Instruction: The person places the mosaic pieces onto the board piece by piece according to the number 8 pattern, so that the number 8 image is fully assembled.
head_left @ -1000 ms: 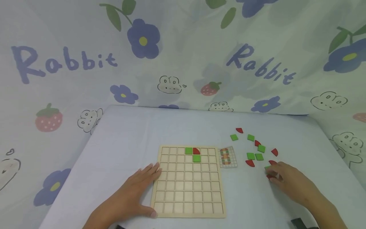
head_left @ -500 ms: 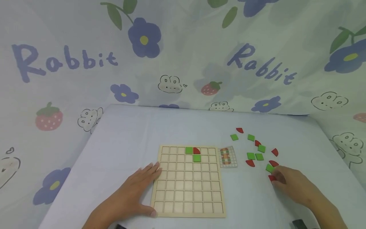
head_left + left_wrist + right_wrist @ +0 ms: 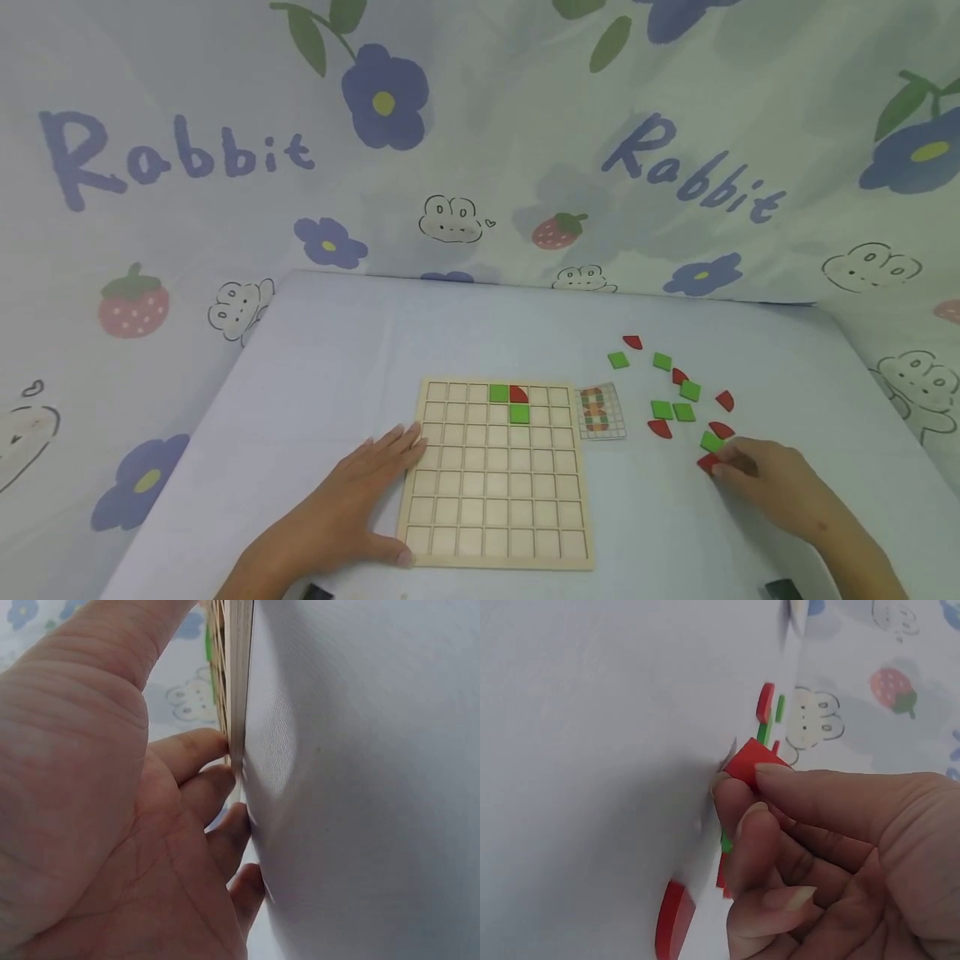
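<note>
My left hand [image 3: 348, 504] rests against the left side of a wooden grid board [image 3: 471, 483], thumb at its lower corner and fingers spread along the edge. In the left wrist view the fingertips [image 3: 225, 774] touch the board's side. On the board's far rows lie two green square tiles [image 3: 519, 414] and a red quarter-circle tile [image 3: 517, 394]. Out to the right, my right hand [image 3: 776, 483] pinches a red quarter-circle tile [image 3: 751, 762] between thumb and index finger, low over the table. A green square tile [image 3: 712, 442] lies close beside those fingers.
Several green squares [image 3: 662, 410] and red quarter-circles [image 3: 660, 429] lie scattered on the white table right of the board. A pattern card [image 3: 602, 412] sits against the board's right edge. A printed cloth [image 3: 480, 167] rises behind the table.
My right fingers have drawn back from the green square and closed on the red quarter-circle tile, which has shifted slightly. The left hand stays at the board.
</note>
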The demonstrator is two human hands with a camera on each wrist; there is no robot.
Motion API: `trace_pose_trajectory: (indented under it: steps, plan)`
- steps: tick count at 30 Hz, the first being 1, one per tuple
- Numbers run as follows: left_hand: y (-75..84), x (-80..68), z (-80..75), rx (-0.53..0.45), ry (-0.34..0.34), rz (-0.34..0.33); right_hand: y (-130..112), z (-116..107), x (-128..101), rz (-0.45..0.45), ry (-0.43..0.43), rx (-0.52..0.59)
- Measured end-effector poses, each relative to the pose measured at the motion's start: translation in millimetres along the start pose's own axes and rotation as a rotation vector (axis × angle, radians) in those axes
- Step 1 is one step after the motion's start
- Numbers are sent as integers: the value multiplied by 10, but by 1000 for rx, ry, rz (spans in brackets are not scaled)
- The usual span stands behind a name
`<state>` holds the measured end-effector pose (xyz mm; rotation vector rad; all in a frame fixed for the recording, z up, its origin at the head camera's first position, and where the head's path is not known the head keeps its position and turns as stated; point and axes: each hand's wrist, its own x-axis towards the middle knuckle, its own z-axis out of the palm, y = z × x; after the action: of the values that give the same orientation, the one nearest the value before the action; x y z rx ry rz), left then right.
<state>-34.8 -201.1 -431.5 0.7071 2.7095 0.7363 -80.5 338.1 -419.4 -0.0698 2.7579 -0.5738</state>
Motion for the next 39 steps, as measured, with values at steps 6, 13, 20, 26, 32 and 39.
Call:
trace_pose_trajectory:
  steps: [6,13,20,26,32,39]
  plan:
    - [9,2,-6,-9,-3,-8,-222,6,-14,-27,30,87]
    - [0,-2,-4,9,-14,-33,-690,104,47,-139,28,238]
    - [-24,-21,6,2,17,11,-1149,245,221,-294,-15,322]
    - [-23,-7,17,4,-5,-17,-1451,373,377,-355,-30,303]
    - [-21,-4,12,-1,-15,-32,-1665,491,541,-382,-42,269]
    - [-13,-6,7,-7,-14,-27,-1874,627,676,-330,-58,254]
